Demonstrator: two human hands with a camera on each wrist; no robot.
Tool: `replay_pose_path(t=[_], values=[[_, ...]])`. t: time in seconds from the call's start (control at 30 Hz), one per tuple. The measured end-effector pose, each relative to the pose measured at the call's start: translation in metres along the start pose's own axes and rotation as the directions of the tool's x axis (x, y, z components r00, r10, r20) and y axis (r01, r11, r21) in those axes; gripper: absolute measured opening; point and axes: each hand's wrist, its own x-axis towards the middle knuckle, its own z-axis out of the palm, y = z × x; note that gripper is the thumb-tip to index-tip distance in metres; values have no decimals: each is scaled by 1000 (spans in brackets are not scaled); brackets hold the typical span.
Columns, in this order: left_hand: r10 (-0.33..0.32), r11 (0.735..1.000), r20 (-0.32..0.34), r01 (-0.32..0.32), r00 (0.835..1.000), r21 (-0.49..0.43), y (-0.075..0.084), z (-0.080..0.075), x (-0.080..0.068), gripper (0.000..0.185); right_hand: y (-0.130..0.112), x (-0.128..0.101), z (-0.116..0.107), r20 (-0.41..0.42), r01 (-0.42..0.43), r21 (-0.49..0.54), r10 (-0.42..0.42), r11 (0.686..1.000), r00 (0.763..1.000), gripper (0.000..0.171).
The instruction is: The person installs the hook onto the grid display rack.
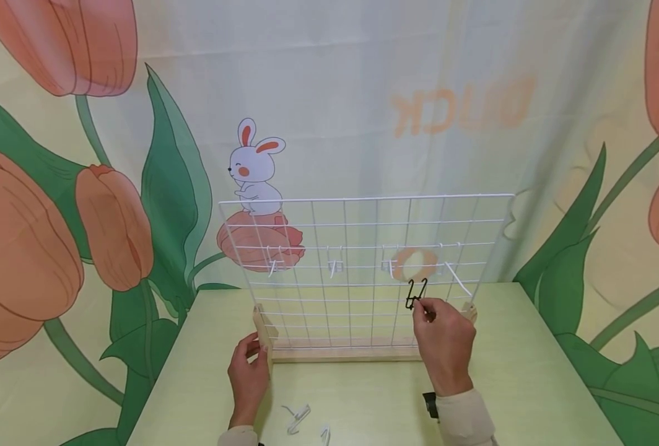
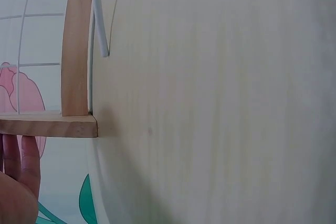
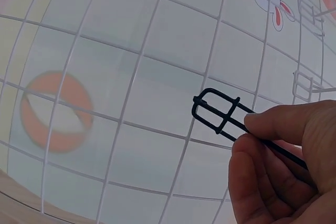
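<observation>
My right hand pinches a black wire hook between thumb and fingers, in front of the right part of a white wire grid panel. In the head view the black hook has two prongs pointing up, below the rightmost white hooks. Whether it touches the grid is unclear. Low at the left, my left hand rests against the wooden foot of the panel's stand. The left wrist view shows fairly straight fingers touching the foot's outer side; its thumb is out of that view.
Several white hooks, such as one at the left, hang in a row across the grid. A long white prong sticks out at the right. Loose white hooks lie on the pale table near its front. A printed curtain hangs behind.
</observation>
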Motion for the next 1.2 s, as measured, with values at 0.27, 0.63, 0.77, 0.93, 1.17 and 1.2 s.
replay_pose_path(t=[0.27,0.63,0.77,0.93,1.17,1.2], values=[[11,1000,-15,-10,1000,15,0,1,0,34,1,-2,2,4,-14,-2,14,1000,1000,11],[0,1000,-3,0,1000,2,1,0,0,34,-5,-3,6,-15,-72,2,72,997,997,10],[2,1000,-8,-2,1000,-5,2,0,-1,33,-4,-7,6,-15,-83,1,83,997,996,9],[19,1000,-25,-19,1000,8,2,1,-1,33,-3,-10,7,-7,-97,16,97,995,995,10],[16,1000,-13,-16,1000,-4,0,1,-1,33,-5,-14,7,-17,-99,29,100,995,995,10],[14,1000,-12,-14,1000,-9,0,1,-1,33,-5,-14,7,-20,-98,30,99,995,995,9]])
